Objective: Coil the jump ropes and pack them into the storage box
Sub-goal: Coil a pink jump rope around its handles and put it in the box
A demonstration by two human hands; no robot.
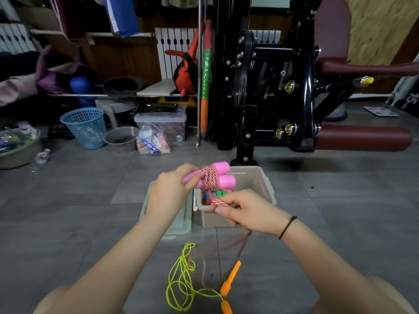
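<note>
Jump rope [210, 177], red-and-white cord, wound round its two pink handles [223, 166] just above the box [260, 184]. Left hand [169, 193] clenched round the handles' near ends. Right hand [247, 211] pinches the loose cord at the box's front rim; the tail trails to the floor (blurred there). Box contents mostly hidden by the hands. Lid [183, 220] lies left of the box. Second rope [181, 279], yellow-green, lies loose in front of the box on grey floor tiles [340, 223]. Black gym machine [272, 87] behind the box.
</note>
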